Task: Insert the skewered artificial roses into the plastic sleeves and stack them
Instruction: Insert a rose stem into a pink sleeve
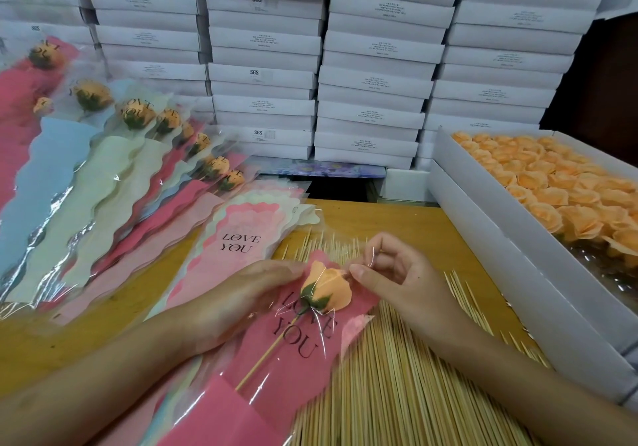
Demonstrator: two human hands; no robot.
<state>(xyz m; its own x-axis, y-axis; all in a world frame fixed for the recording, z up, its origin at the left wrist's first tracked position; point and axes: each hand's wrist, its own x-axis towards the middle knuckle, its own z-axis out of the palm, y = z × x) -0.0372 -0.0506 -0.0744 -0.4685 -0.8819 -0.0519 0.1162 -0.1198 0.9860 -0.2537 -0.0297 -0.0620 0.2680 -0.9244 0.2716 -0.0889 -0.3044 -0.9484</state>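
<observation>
On the left of the desk (397, 218), about nine finished roses (138, 112) lie fanned in sleeves. Beside them is one pile of empty sleeves (238, 235). The left hand (241, 290) reaches the left edge of one pink sleeve (300, 342); whether it pinches the film is hidden. One rose (328, 288) sits inside that sleeve, between the hands. Its skewer (266, 359) runs from the bloom down-left toward the person. The right hand (390, 273) pinches the clear film just right of the bloom. The fan lies nearer the left hand, so stacking likely goes that way. Loose skewers (379, 376) and a box (483, 238) of rose heads are too many to count.
</observation>
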